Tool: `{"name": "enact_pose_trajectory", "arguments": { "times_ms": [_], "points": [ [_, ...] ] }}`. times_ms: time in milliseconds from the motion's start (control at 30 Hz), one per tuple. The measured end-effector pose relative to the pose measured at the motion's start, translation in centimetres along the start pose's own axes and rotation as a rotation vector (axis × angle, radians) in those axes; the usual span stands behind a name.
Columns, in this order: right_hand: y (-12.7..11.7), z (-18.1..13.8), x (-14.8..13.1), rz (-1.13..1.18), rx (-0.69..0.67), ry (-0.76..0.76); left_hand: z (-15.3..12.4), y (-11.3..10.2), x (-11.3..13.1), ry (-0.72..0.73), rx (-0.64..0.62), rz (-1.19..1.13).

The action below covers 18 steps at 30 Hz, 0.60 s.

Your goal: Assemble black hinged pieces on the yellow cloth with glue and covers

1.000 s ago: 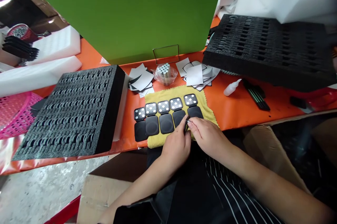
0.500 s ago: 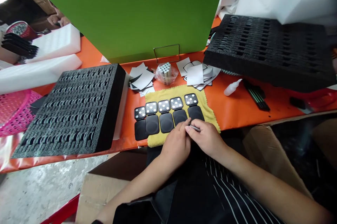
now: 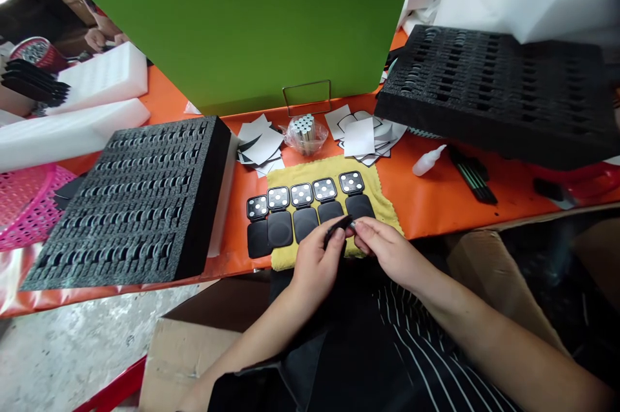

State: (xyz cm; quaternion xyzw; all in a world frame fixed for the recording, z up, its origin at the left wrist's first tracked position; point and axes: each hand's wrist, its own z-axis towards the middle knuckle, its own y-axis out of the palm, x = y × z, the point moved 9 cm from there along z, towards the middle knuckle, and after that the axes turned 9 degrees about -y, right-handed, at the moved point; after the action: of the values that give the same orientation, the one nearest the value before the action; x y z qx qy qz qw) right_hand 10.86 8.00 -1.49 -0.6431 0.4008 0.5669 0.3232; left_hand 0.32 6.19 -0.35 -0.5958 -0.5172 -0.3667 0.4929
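Observation:
My left hand [image 3: 317, 256] is closed around a small flat black piece [image 3: 341, 225], tilted up between thumb and fingers. My right hand [image 3: 385, 245] pinches a small metallic part [image 3: 353, 225] against the black piece's right end; fingers cover most of it, so its kind is unclear. Both hands are above the front edge of a yellow cloth [image 3: 387, 205]. Just beyond them, several hinged black cases lie unfolded in a row, such as the rightmost case [image 3: 360, 206]. Their upper halves have white dots on a dark patterned face; their lower halves are plain black.
Left stands a black foam tray [image 3: 159, 199] with slotted rows of parts; another foam tray [image 3: 484, 95] is at right. Behind the cloth are white paper cards [image 3: 359, 138] and a bag of metal rods [image 3: 304, 134]. A white squeeze bottle [image 3: 428, 161] lies right. A green panel [image 3: 242, 24] rises behind.
My left hand has turned, bringing the black piece into view. My right fingers have shifted, and the ridged metal part now shows less. The cases on the cloth have stayed put.

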Motion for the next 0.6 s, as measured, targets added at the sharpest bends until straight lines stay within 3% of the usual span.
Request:
{"name": "enact_pose_trajectory", "arguments": {
  "times_ms": [100, 267, 367, 467, 600],
  "points": [
    [0.0, -0.5, 0.3, 0.070, 0.033, 0.037, -1.1, 0.7, 1.9, 0.180, -0.012, 0.218],
    [0.6, -1.7, 1.3, 0.389, 0.014, 0.219, -2.7, 1.7, 3.7, 0.408, -0.025, 0.478],
    [0.7, -2.1, 1.6, 0.547, 0.029, 0.273, -2.9, 2.3, 3.5, 0.411, -0.072, 0.591],
    [0.7, -2.1, 2.5, 0.713, 0.127, 0.315, -3.0, 2.8, 3.3, 0.398, -0.099, 0.655],
    [0.8, -1.8, 3.3, 0.834, 0.247, 0.315, -2.5, 2.5, 3.3, 0.366, -0.121, 0.536]
  ]
}}
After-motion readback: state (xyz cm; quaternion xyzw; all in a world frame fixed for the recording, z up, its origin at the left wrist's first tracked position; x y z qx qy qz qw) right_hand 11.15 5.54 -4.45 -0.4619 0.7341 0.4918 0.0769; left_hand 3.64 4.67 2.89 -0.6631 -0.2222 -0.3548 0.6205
